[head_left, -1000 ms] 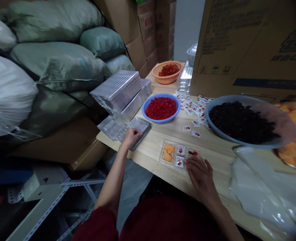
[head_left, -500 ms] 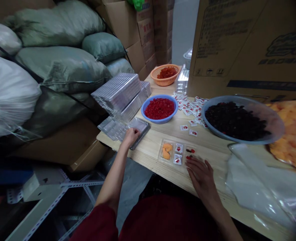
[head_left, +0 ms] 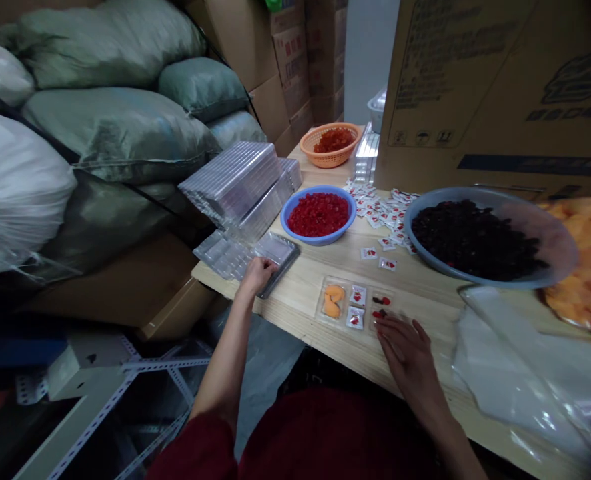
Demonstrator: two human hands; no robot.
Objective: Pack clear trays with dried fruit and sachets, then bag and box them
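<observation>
My left hand (head_left: 259, 275) is closed, its fingertips pinched at the near edge of a low stack of clear plastic trays (head_left: 281, 252). Exactly what lies between the fingertips is partly hidden. My right hand (head_left: 406, 343) is stretched out, fingers resting at the right end of a filled clear tray (head_left: 320, 308). That tray holds orange dried fruit pieces (head_left: 333, 301) on the left, two small white sachets (head_left: 356, 307) in the middle and dark red pieces (head_left: 381, 301) on the right. My right fingers cover part of the right compartments.
Behind stand a blue bowl of red dried fruit (head_left: 318, 215), scattered sachets (head_left: 383, 217), an orange basket (head_left: 329, 147) and a bowl of dark dried fruit (head_left: 475, 240). Stacked trays (head_left: 240, 183) stand left; plastic bags (head_left: 520, 363) lie right; a large carton (head_left: 495, 100) rises behind.
The view has shifted slightly. Both hands stay in nearly the same places, the left at the tray stack and the right at the filled tray.
</observation>
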